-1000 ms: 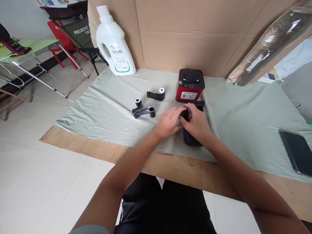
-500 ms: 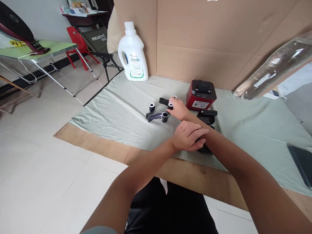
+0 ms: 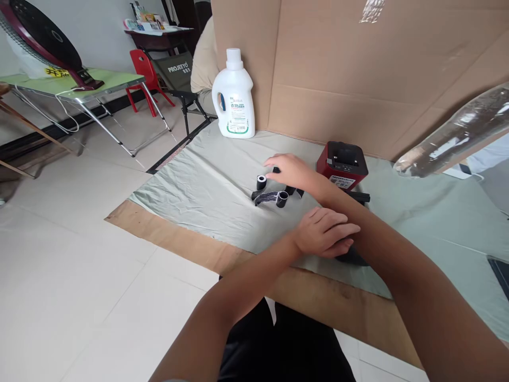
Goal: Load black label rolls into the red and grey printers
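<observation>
My right hand (image 3: 288, 171) reaches over a cluster of small black rolls, its fingers and thumb apart. Part of a black piece (image 3: 276, 170) shows between them. Just left of this hand stands a black roll with a white core (image 3: 261, 182). In front lies another black roll (image 3: 282, 199) with a wrinkled strip (image 3: 267, 197) pulled out from it. More black pieces (image 3: 295, 190) sit partly hidden under my right hand. My left hand (image 3: 324, 232) is loosely open, its fingertips overlapping my right forearm in view. A black object (image 3: 353, 258) is mostly hidden beneath it.
Behind my right forearm stands a red and black boxy device (image 3: 342, 165), beside a partly covered black item (image 3: 359, 196). A white detergent bottle (image 3: 235, 101) stands by the cardboard wall (image 3: 338, 69). A clear plastic-wrapped roll (image 3: 453, 138) leans at right; a dark phone-like slab (image 3: 500, 273) lies near the edge.
My right hand has let go of a small black roll; its fingers have spread and moved left. My left hand has stayed beside the right forearm. The whole view has shifted.
</observation>
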`<act>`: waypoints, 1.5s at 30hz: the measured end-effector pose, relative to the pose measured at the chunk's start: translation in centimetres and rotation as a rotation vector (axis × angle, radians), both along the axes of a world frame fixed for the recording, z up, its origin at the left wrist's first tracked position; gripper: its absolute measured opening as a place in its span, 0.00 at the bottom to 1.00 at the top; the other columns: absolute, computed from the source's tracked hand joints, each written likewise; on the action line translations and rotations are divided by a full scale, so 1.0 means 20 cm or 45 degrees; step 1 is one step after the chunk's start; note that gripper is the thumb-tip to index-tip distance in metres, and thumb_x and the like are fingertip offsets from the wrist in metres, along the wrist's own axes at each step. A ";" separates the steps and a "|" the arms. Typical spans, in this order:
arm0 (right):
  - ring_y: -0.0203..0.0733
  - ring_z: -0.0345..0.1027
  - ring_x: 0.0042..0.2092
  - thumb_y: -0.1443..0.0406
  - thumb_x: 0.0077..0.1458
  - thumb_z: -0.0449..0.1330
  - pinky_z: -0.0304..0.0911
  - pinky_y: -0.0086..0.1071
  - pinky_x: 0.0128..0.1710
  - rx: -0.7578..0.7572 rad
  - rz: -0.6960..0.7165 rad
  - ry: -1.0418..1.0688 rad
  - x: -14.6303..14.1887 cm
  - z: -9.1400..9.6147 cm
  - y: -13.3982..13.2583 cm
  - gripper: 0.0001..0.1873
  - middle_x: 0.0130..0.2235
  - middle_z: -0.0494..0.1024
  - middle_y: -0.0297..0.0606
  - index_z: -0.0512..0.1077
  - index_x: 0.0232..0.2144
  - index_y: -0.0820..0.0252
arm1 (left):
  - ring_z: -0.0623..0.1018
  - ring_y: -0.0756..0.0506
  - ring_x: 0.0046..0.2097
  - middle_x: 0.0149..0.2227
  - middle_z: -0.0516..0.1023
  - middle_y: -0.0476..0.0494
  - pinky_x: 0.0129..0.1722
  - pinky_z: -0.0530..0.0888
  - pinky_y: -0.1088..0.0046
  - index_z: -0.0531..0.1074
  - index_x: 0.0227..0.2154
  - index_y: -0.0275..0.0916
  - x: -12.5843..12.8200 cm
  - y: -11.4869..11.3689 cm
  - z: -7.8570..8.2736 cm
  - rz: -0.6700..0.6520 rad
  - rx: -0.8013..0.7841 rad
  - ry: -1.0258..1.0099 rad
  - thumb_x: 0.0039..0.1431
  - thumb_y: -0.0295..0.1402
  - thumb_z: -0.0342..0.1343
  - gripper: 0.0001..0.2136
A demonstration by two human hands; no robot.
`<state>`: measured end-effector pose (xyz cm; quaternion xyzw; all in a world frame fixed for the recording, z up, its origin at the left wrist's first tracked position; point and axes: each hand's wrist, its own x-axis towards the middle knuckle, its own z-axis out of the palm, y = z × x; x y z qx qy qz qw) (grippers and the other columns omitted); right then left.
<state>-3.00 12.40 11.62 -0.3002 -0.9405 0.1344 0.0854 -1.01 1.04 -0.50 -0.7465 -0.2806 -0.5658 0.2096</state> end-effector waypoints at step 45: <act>0.53 0.74 0.53 0.66 0.58 0.62 0.67 0.43 0.52 0.052 -0.264 0.268 1.28 -0.21 -0.39 0.17 0.50 0.81 0.44 0.77 0.50 0.58 | 0.78 0.47 0.37 0.42 0.84 0.42 0.44 0.78 0.67 0.79 0.52 0.38 0.09 0.03 0.01 -0.241 -1.150 -0.473 0.70 0.48 0.57 0.19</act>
